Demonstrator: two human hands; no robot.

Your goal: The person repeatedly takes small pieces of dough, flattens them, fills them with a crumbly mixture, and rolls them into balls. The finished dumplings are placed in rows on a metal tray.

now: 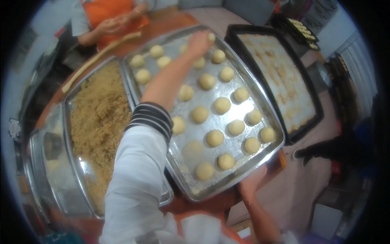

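Observation:
Several round balls of pale dough (207,81) stand in rough rows on a shiny metal baking tray (199,149). Across the tray reaches my left arm, and my left hand (199,44) is at the far end with its fingers curled. A dough ball (211,37) shows right beside those fingers; whether they grip it cannot be told. Under the near right rim of the tray is my right hand (253,181), its fingers hidden beneath the edge. My left sleeve and forearm cover part of the tray's left side.
A tray of brown crumbly filling (97,109) lies to the left. Beyond it a long dough rope (97,58) runs along the table edge. A dark-rimmed baking pan (280,79) is at right. Across the table, a person in an orange apron (106,15) has both hands together.

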